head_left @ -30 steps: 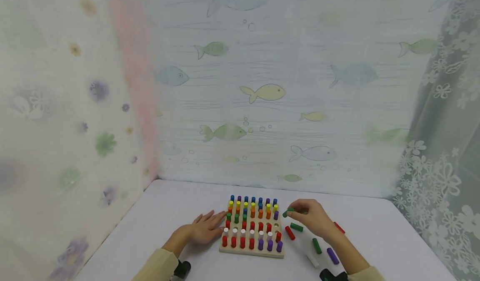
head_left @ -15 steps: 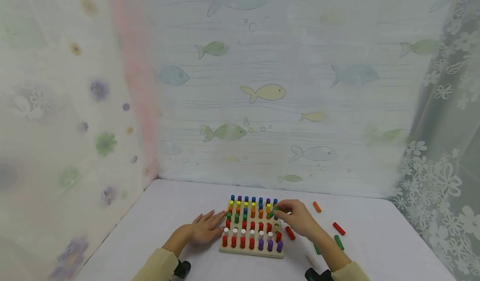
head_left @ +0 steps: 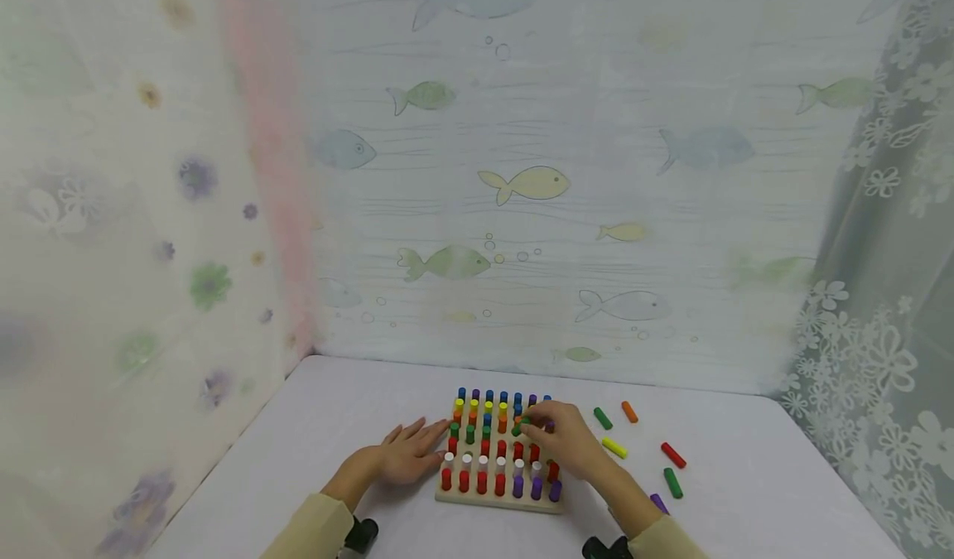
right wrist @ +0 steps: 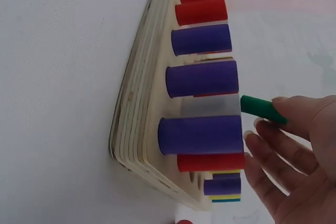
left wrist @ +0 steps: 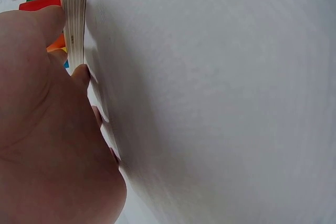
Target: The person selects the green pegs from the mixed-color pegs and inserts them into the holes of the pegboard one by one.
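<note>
A wooden pegboard (head_left: 498, 500) carries rows of coloured pegs: blue, yellow, orange, green, red, white and purple. Over its green row my right hand (head_left: 566, 436) pinches a green peg (right wrist: 264, 109) between thumb and fingers, tilted above the board in the right wrist view. My left hand (head_left: 406, 456) lies with fingers spread on the table, thumb and fingertips at the board's left edge. In the left wrist view the thumb (left wrist: 50, 24) rests along the layered side of the board (left wrist: 75, 14). Part of the board's right side is hidden behind my right hand.
Loose pegs lie on the white table (head_left: 373, 534) to the right: an orange peg (head_left: 629, 412), a yellow peg (head_left: 614, 448), a red peg (head_left: 674, 455), a purple peg (head_left: 659, 503) and green ones (head_left: 673, 483). Fish-patterned fabric (head_left: 537, 294) hangs behind the table.
My right hand has carried the green peg left, from beside the board to over its green row. Loose pegs formerly behind the arm now show. The left hand stays put.
</note>
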Available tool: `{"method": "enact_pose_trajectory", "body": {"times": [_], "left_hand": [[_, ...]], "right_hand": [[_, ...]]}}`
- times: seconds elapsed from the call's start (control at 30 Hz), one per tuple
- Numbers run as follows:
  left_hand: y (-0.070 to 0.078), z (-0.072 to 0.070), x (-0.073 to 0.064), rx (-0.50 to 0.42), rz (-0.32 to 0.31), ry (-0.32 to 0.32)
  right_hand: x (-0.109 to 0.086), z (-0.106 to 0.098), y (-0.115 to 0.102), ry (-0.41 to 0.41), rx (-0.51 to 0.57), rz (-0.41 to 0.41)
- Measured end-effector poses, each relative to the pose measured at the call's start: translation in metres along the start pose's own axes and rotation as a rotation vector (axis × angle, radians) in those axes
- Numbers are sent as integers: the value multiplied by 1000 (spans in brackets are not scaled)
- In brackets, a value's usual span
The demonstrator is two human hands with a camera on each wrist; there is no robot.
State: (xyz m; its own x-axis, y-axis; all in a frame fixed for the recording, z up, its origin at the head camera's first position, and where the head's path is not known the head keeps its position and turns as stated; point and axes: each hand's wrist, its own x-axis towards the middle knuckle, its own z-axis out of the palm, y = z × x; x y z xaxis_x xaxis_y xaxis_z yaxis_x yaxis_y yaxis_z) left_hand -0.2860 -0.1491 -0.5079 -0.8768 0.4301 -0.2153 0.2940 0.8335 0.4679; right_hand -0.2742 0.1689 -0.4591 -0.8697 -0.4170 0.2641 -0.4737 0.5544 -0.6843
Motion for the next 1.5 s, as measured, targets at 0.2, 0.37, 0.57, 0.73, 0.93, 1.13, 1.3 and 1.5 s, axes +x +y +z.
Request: {"method": "enact_pose_trajectory", "body": {"times": [0.2,0.37,0.57,0.73,0.93,1.13,1.3,1.5], "left_hand": [[-3,2,2,4,0,5],[-1,1,1,8,-8,5],[13,-8,-9,18,-7,-10],[15,-9,-10,31,-1,-9],[10,-5,-8,30,7,4],[12,-7,-10,25,9,-7],[6,-4,-5,24,7,-1],[7,-4,-5,22,5,1]], "right_hand": [[5,9,0,-2,6,28],[7,16,0,-3,-11,33],[10,22,-3,-15,-53,30],[11,25,-5,-31,-76,30],[11,28,-5,-52,-98,37],[12,30,-4,-60,-99,26],[12,31,-6,-62,-93,16],[13,33,-9,-59,-131,24]]}}
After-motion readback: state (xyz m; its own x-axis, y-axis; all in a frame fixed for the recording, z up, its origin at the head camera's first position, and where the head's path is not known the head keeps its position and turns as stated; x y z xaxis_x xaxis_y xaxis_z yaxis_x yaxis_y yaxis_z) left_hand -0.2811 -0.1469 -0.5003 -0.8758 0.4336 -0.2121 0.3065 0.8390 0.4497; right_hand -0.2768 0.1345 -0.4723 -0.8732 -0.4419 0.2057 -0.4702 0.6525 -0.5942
